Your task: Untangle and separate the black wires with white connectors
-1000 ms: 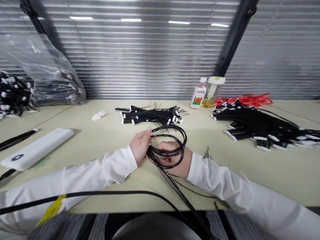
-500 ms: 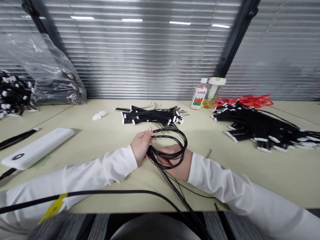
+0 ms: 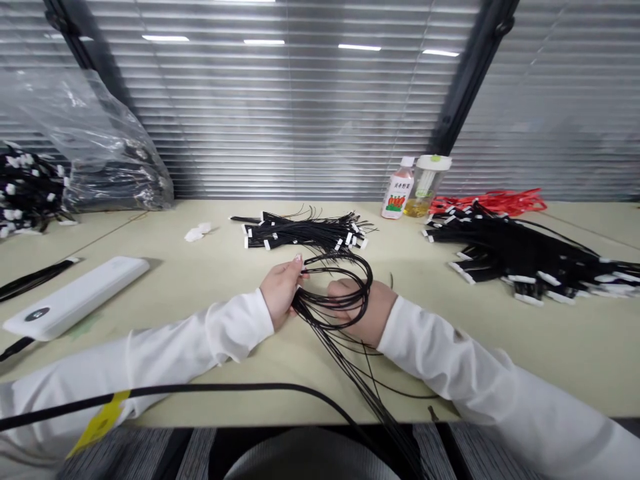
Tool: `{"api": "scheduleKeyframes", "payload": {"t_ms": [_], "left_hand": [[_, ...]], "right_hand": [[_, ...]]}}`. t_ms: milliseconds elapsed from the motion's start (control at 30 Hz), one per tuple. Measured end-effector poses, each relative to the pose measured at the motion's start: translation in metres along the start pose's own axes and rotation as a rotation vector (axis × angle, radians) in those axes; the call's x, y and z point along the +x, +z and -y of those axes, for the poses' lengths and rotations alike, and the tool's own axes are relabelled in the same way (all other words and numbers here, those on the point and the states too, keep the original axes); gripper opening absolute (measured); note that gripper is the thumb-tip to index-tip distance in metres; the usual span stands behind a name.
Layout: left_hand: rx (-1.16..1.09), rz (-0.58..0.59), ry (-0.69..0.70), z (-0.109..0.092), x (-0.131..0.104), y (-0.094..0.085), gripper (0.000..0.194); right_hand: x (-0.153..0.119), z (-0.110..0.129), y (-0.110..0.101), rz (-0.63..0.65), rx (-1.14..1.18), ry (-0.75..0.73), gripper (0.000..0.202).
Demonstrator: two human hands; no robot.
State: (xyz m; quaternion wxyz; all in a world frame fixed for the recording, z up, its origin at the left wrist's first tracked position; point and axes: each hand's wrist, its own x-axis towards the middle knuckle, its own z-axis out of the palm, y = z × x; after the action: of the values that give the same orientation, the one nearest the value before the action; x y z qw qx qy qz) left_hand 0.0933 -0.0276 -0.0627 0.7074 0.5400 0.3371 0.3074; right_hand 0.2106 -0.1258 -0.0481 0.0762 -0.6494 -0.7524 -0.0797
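My left hand point(image 3: 280, 288) is pinched closed on a bundle of black wires, with a white connector end showing near the thumb. The bundle is bent into a round coil point(image 3: 369, 270) that stands out to the right of that hand. Inside and behind the coil, my right hand point(image 3: 374, 313) is curled closed around some of the wires; the coil partly hides its fingers. Loose wire tails point(image 3: 345, 363) run down from the coil over the table edge toward my lap.
Behind my hands lies a pile of black wire bundles point(image 3: 305, 231) with white connectors. More harnesses point(image 3: 520, 250) and red wires point(image 3: 500, 200) are at right, near a bottle point(image 3: 399, 190) and a cup point(image 3: 427, 183). A white power bank point(image 3: 80, 293) and plastic bag point(image 3: 117, 160) are at left.
My right hand has shifted slightly up and to the right, turning at the wrist behind the coil. The wire tails have spread apart a little. My left hand stays nearly in place.
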Motion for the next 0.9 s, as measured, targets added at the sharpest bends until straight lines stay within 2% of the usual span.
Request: {"api": "scheduleKeyframes", "payload": {"t_ms": [100, 200, 300, 367, 433, 500, 533, 600, 667, 733, 833, 900], "left_hand": [[-0.014, -0.015, -0.009, 0.0, 0.0, 0.0, 0.037], [-0.062, -0.061, 0.036, 0.001, 0.0, -0.003, 0.036], [-0.119, -0.123, 0.064, 0.002, 0.001, -0.006, 0.035], [-0.143, -0.146, 0.04, 0.002, 0.003, -0.008, 0.034], [-0.157, -0.154, 0.014, 0.002, 0.004, -0.009, 0.034], [-0.16, -0.149, 0.006, 0.002, 0.005, -0.009, 0.035], [-0.159, -0.146, 0.008, 0.002, 0.005, -0.009, 0.035], [-0.152, -0.145, 0.022, 0.003, 0.005, -0.009, 0.035], [-0.135, -0.14, 0.042, 0.004, 0.005, -0.009, 0.035], [-0.1, -0.116, 0.077, 0.006, 0.005, -0.009, 0.036], [0.002, -0.049, 0.146, 0.009, 0.001, -0.009, 0.038], [0.088, -0.016, 0.189, 0.01, -0.001, -0.009, 0.04]], "right_hand": [[0.0, -0.007, -0.006, 0.045, -0.158, 0.096, 0.019], [-0.001, -0.014, -0.016, 0.061, -0.24, 0.305, 0.029], [-0.003, -0.024, -0.028, -0.043, -0.294, 0.467, 0.03], [-0.006, -0.03, -0.035, -0.191, -0.262, 0.499, 0.028], [-0.008, -0.036, -0.039, -0.406, -0.099, 0.421, 0.027], [-0.01, -0.038, -0.04, -0.628, 0.21, 0.287, 0.029], [-0.01, -0.037, -0.039, -0.708, 0.408, 0.24, 0.028], [-0.011, -0.033, -0.038, -0.787, 0.808, 0.212, 0.025], [-0.011, -0.028, -0.036, -0.779, 1.136, 0.214, 0.022], [-0.011, -0.022, -0.036, -0.686, 1.338, 0.204, 0.028], [-0.01, -0.015, -0.035, -0.473, 1.448, 0.234, 0.049], [-0.009, -0.011, -0.033, -0.374, 1.435, 0.266, 0.041]]}}
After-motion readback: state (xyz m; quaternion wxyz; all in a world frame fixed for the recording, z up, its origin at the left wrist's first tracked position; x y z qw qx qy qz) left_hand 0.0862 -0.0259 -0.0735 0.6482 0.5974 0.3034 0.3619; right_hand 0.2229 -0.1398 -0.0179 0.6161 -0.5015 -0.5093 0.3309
